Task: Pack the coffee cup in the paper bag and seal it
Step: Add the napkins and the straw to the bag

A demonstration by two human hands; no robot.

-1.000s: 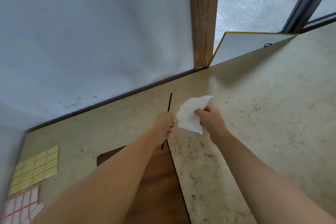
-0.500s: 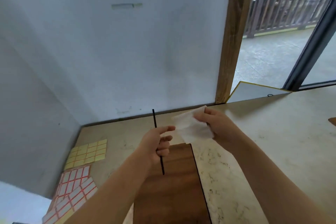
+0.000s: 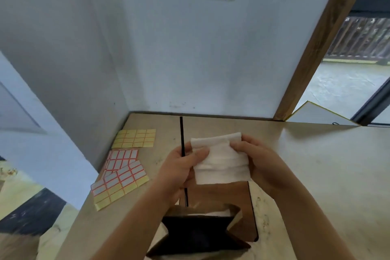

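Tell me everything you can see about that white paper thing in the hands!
The white napkin looks like soft, thin tissue paper with faint creases running across it. It seems folded into a rough rectangle, and its top edge curls over a little. It is held up in the air above the open paper bag, not touching the counter. The left hand pinches its left edge, and the right hand pinches its right side. The left hand also holds a thin black straw, just left of the napkin.

A white wall (image 3: 168,48) stands behind the tan table (image 3: 316,175). A wooden post (image 3: 312,48) leans beside a bright open doorway (image 3: 346,86).
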